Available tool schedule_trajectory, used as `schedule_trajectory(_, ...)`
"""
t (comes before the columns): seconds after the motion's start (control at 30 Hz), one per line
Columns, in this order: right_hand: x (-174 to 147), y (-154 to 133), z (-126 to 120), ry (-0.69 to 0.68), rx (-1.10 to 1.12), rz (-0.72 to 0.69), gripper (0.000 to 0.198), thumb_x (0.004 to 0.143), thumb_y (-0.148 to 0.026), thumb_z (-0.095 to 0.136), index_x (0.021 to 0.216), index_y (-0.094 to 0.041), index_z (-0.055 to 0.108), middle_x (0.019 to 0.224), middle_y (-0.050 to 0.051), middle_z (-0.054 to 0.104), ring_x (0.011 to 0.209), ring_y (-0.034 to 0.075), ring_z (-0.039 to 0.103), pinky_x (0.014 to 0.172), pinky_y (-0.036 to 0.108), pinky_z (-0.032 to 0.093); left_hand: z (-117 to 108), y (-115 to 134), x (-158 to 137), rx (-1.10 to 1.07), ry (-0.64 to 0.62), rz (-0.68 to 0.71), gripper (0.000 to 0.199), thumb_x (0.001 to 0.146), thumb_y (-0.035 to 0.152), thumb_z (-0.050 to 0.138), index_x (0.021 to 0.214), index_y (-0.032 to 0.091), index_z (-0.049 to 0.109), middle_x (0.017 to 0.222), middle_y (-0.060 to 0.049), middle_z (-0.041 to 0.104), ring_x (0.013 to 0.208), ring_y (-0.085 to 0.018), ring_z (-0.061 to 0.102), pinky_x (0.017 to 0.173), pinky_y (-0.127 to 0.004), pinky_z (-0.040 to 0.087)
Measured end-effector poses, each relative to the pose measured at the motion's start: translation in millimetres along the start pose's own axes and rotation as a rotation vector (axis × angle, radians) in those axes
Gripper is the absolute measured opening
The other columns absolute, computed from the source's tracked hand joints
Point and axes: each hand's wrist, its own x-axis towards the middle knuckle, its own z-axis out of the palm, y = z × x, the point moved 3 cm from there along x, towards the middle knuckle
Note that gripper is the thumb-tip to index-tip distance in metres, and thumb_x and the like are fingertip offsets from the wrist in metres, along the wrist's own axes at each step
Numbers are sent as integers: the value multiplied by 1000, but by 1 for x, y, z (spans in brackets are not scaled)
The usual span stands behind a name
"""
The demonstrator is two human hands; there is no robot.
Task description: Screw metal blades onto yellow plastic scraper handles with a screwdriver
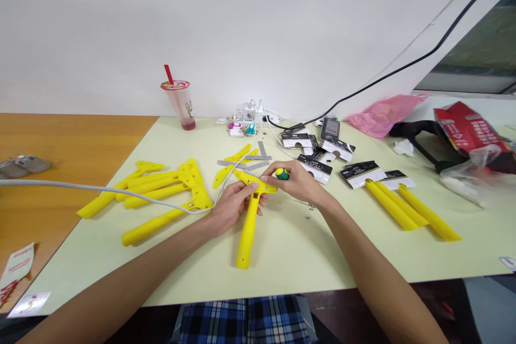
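My left hand (pixel 233 205) is closed around the neck of a yellow plastic scraper (pixel 248 234), its thumb on the head and the handle pointing toward me. Two screw spots show on the scraper's head. My right hand (pixel 296 180) is closed, with a screwdriver (pixel 282 173) tucked in it. Only the green and yellow end of that screwdriver shows; its shaft is hidden. The right fingertips touch the right end of the scraper's head. Just beyond lie flat grey metal blades (pixel 258 164) and loose yellow head plates (pixel 238 155).
Several yellow scraper handles (pixel 159 181) lie left, crossed by a white cable (pixel 133 193). Right are black-and-white cards (pixel 316 167), some with yellow handles (pixel 393 207). Tiny screws (pixel 310 207) lie near my right wrist. A cup (pixel 180 105), power strip (pixel 245 113) and pink bag (pixel 385 114) stand behind.
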Motion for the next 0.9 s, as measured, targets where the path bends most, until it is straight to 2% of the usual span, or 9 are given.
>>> schedule_trajectory(0.3,0,-2,2,-13,28,27,24,94,-43,74,87,-21,81,84,4,73,77,18,58,73,33,45,2,-1,-3,51,-41,-25,38,88,43,89,101,11,72,96,-19,81,73,-20,72,59,-31,64)
schedule_trajectory(0.9,-3,-1,-2,-38,20,6,28,96,-47,74,89,-20,82,83,3,73,75,17,58,69,31,45,1,-4,-4,62,-36,1,41,93,52,83,98,12,72,99,-19,82,75,-20,73,58,-30,62)
